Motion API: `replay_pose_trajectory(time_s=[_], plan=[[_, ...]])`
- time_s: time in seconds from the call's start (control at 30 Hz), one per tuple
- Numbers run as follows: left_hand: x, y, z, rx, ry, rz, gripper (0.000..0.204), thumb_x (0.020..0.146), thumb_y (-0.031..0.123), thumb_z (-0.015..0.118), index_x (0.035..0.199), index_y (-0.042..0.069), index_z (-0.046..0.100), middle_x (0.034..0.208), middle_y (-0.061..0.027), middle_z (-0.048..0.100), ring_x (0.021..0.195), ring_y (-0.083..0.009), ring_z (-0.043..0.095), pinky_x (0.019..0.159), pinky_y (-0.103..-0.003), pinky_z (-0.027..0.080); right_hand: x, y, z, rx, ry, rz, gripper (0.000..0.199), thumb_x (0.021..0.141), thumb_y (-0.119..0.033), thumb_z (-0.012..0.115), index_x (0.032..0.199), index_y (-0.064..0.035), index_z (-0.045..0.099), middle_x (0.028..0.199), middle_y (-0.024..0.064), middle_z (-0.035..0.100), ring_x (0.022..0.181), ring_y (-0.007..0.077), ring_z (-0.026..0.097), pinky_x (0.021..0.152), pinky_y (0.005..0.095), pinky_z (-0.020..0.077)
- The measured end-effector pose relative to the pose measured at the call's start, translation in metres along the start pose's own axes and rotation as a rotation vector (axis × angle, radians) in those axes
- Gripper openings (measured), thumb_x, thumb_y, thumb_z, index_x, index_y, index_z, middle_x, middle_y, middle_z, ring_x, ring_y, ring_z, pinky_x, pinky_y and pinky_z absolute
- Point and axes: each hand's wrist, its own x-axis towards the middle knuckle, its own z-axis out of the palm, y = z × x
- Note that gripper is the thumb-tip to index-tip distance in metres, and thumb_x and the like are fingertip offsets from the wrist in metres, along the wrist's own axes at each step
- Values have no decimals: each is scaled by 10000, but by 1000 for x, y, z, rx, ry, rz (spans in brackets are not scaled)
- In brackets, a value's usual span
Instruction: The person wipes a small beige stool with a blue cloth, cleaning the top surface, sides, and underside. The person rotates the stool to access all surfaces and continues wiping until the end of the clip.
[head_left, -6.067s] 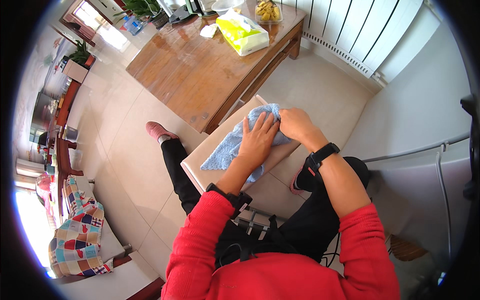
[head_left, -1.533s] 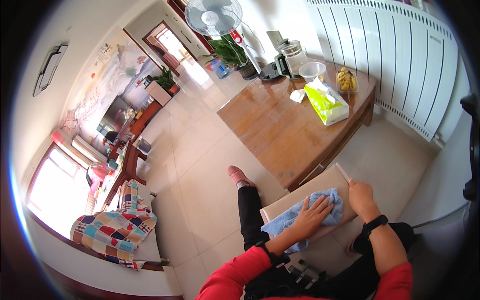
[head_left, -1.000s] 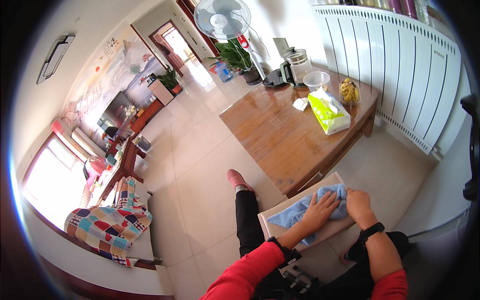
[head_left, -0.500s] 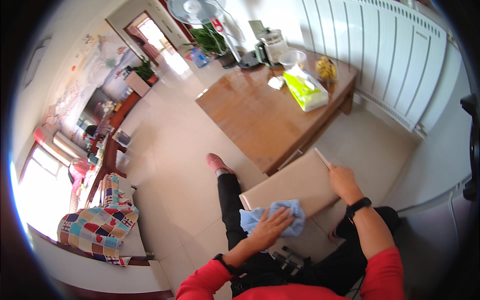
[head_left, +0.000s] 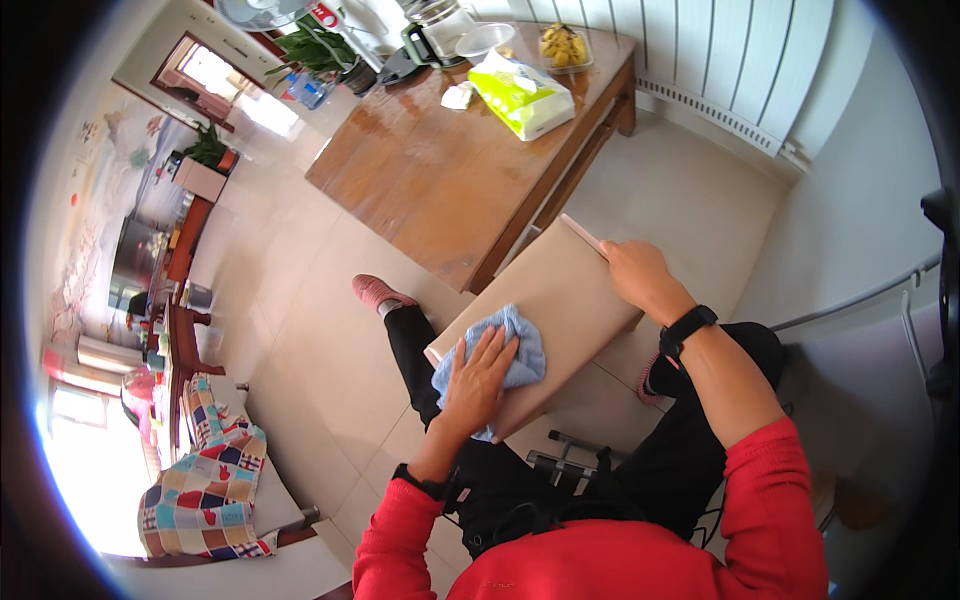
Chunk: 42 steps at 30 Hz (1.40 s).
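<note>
A beige, box-like piece [head_left: 565, 290] with a flat top and a thin raised rim at its right end is held above the floor in front of me, tilted. My left hand [head_left: 478, 382] lies flat with its fingers stretched out over a crumpled light blue cloth [head_left: 522, 352], pressing it onto the left part of the beige top. A corner of the cloth hangs past the near edge. My right hand [head_left: 645, 275] is closed around the far right edge of the piece, fingers partly hidden behind the rim.
Just beyond is a brown wooden table [head_left: 410, 170] with a tissue pack [head_left: 520, 95], bananas [head_left: 563, 47] and a clear bowl [head_left: 486, 40]. A white radiator [head_left: 720, 70] lines the wall. Patchwork fabric [head_left: 215, 480] covers a seat at left; a grey cabinet-like surface [head_left: 860, 340] stands at right.
My left hand has slid the blue cloth from the near edge farther up onto the beige top. The right hand keeps its grip. The whole view has shifted.
</note>
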Motion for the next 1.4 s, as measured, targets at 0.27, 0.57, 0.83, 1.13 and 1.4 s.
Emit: replay_pose_trajectory(time_s=[0.27, 0.57, 0.83, 1.13, 1.4], plan=[[115, 10, 10, -12, 40, 129, 800, 728, -29, 597, 1493, 95, 396, 1567, -144, 352, 1489, -297, 266, 1204, -553, 141, 15, 12, 2, 96, -63, 45, 190, 827, -71, 520, 889, -61, 699, 820, 187, 686, 783, 399, 653, 695, 497, 511], [169, 43, 20, 1, 93, 119, 690, 782, -27, 571, 1450, 101, 451, 1560, -121, 371, 1484, -301, 270, 1183, -603, 172, 19, 10, 2, 64, -44, 83, 192, 843, -113, 576, 847, -51, 757, 884, 184, 726, 831, 353, 708, 730, 441, 564], [105, 77, 22, -87, 155, 273, 520, 850, 23, 525, 1367, 73, 542, 1515, -95, 431, 1444, -294, 344, 1135, -648, 225, 20, 11, 1, 71, -75, 112, 244, 837, -87, 565, 984, -93, 759, 880, 196, 715, 850, 368, 690, 758, 449, 551], [12, 61, 13, 44, 14, 263, 581, 827, 25, 540, 1403, 96, 512, 1545, -77, 400, 1456, -286, 328, 1152, -598, 254, 14, 9, -6, 119, -111, 116, 426, 824, -13, 520, 1166, -151, 734, 977, 189, 713, 915, 362, 674, 812, 446, 530], [-39, 36, -8, 17, -105, 126, 624, 780, 0, 601, 1389, 107, 526, 1513, -80, 435, 1441, -281, 353, 1152, -578, 257, 15, 10, -4, 107, -82, 111, 226, 861, -92, 545, 942, -91, 756, 893, 182, 714, 853, 372, 691, 747, 460, 560]])
